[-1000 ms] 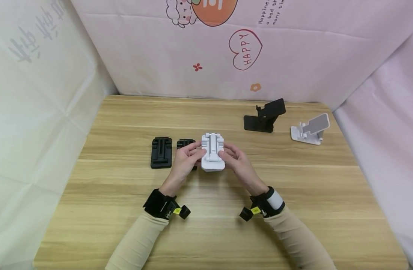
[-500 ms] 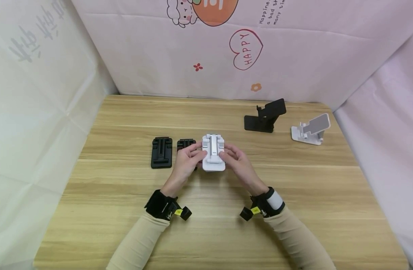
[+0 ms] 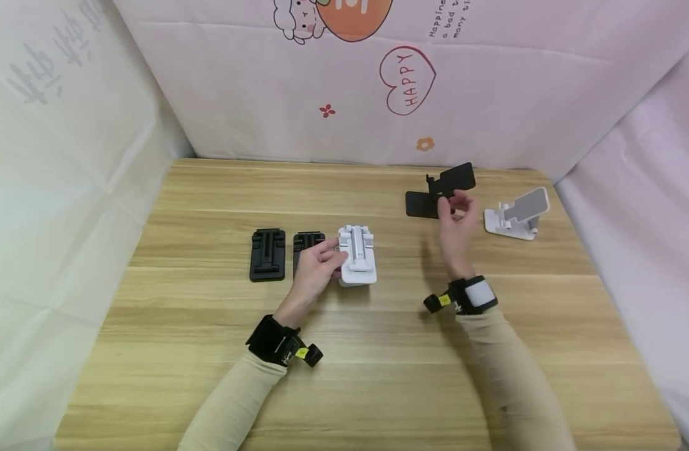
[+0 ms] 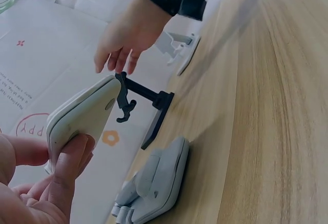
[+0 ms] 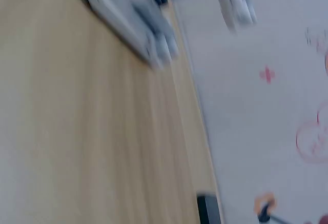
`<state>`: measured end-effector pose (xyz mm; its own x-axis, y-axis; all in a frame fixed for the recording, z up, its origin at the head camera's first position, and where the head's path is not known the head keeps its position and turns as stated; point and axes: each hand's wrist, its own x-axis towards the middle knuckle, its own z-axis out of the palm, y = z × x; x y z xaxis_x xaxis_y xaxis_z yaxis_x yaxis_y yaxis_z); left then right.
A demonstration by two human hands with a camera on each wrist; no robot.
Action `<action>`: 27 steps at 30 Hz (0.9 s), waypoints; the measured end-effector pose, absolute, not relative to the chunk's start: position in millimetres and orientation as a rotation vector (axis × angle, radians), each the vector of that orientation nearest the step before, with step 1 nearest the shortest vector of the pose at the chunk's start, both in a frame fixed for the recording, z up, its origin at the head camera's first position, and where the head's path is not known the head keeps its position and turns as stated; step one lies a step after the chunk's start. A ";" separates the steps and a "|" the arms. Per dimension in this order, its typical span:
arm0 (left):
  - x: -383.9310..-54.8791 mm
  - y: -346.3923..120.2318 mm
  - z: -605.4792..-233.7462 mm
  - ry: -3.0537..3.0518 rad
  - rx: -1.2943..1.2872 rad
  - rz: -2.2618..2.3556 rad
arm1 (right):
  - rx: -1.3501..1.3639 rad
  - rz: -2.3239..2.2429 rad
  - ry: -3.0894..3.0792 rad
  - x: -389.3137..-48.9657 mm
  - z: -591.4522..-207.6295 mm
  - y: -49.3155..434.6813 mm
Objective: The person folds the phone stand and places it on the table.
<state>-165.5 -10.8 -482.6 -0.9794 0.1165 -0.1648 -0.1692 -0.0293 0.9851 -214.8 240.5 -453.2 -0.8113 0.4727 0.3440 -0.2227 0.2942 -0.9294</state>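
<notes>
My left hand (image 3: 312, 270) holds a folded white phone stand (image 3: 360, 254), thumb on one face and fingers on the other. Lower down, in the left wrist view, a second folded white phone stand (image 4: 161, 183) lies on the table, mostly covered from above by the held one. My right hand (image 3: 458, 228) is at the unfolded black phone stand (image 3: 418, 204), its fingers loosely bent beside the raised plate. Whether they touch it cannot be told. The right wrist view is blurred, with the black stand's base (image 5: 207, 209) at the lower edge.
An unfolded white phone stand (image 3: 527, 210) stands on the right. Left of my left hand lie two folded black phone stands, one whole (image 3: 267, 255) and one partly hidden (image 3: 309, 240). The wooden table (image 3: 378, 388) ends at a printed cloth (image 3: 254, 94) behind.
My right hand has let go of the white phone stand and moved right and away from me to the black one. My left hand keeps its hold, nearly in place.
</notes>
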 end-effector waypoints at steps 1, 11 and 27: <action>-165.8 -9.5 -482.7 2.047 -0.055 2.111 | -0.259 1.529 -1.968 -218.7 -449.4 243.6; -171.3 11.6 -479.6 2.072 -0.048 2.036 | -0.435 1.510 -2.021 -252.3 -453.8 280.1; -186.3 55.2 -482.9 2.258 -0.021 1.830 | -0.484 1.654 -2.177 -274.6 -484.1 302.5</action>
